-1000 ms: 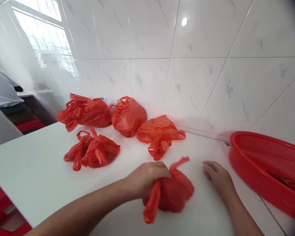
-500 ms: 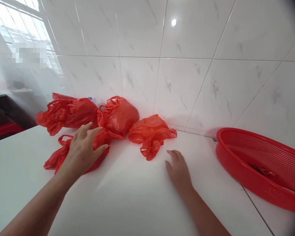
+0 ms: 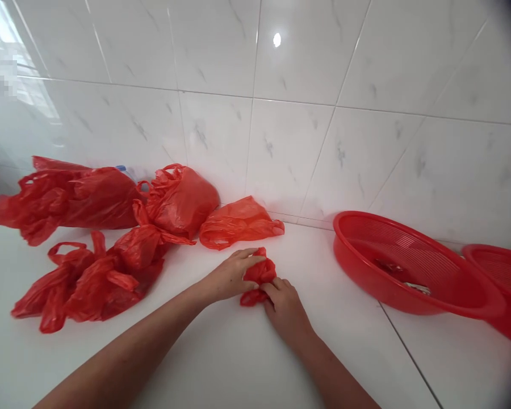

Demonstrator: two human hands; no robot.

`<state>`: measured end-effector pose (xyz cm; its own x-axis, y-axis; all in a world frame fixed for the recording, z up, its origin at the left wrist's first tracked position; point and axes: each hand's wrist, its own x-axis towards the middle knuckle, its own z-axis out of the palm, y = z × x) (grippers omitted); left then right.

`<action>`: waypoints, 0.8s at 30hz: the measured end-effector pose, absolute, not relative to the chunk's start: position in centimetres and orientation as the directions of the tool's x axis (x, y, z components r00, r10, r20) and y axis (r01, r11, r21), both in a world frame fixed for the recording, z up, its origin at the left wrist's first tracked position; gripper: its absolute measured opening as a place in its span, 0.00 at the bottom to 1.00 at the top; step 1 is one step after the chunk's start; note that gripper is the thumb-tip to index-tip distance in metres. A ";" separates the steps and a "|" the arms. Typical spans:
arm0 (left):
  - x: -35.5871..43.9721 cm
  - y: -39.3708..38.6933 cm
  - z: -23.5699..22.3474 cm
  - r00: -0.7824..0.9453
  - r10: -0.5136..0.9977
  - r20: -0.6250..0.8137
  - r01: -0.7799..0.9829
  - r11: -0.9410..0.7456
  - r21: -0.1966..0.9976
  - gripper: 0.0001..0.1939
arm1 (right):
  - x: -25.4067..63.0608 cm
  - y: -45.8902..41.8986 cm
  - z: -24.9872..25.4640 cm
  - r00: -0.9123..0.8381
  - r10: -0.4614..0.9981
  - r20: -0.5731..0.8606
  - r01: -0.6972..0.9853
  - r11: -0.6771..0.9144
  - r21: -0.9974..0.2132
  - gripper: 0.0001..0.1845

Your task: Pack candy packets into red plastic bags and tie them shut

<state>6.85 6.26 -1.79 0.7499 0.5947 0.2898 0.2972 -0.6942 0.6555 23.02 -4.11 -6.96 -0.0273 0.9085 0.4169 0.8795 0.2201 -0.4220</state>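
- A small, crumpled bag of thin, bright red plastic [image 3: 260, 271] is at the centre of a smooth, white, flat-topped table [image 3: 221, 366], between 2 bare hands.
- The left hand [image 3: 232, 278] grasps this bag from the left, its fingers curved over the upper part and its thumb lower down.
- The right hand [image 3: 287, 311] grips the lower right edge of the same bag with thumb and fingers, close beside the left.
- Just behind the hands, a slack, orange-red, translucent plastic bag [image 3: 241, 221] lies near the wall.
- To its left sits a rounded, bulging red plastic bag with bunched handles [image 3: 187, 199]; further left lies a long, wrinkled red plastic bag [image 3: 100, 196].
- In front of these 2, a cluster of knotted red plastic bags [image 3: 89, 287] rests at the left.
- At the right stands a wide, round, red plastic basket with slotted sides [image 3: 357, 275], small items inside, too small to identify. A 2nd red plastic basket [image 3: 500, 264] is partly visible beyond it.
- White, grey-veined, glossy tiles [image 3: 217, 51] cover the wall.
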 end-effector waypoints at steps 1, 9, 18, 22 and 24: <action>7.6 6.1 -2.0 0.770 0.573 0.279 0.269 -0.689 0.673 0.24 | 24.0 -5.0 -7.0 -0.015 0.912 0.410 0.850 0.227 -0.475 0.16; 10.3 5.2 -4.2 0.652 0.722 0.232 0.246 -0.490 0.836 0.09 | 31.5 -8.1 -6.2 0.544 0.816 0.197 0.438 -0.075 -0.896 0.09; 9.0 5.7 -4.1 0.459 0.883 0.098 -0.069 -0.075 0.995 0.14 | 32.7 -7.7 -6.3 0.732 0.670 0.128 0.258 -0.098 -0.961 0.08; 9.0 5.6 -4.2 0.502 0.865 0.026 -0.248 0.115 0.962 0.16 | 32.1 -8.0 -6.0 0.798 0.596 0.089 0.172 -0.082 -0.982 0.14; 9.1 5.4 -4.2 0.539 0.842 0.004 -0.292 0.182 0.939 0.15 | 30.9 -8.1 -5.9 0.769 0.636 0.067 0.139 -0.063 -0.988 0.13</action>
<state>9.07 5.41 -4.15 0.5388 0.8424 0.0044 -0.2917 0.1816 0.9391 30.86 -8.09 -5.89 0.7685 0.6362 0.0675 0.1393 -0.0634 -0.9882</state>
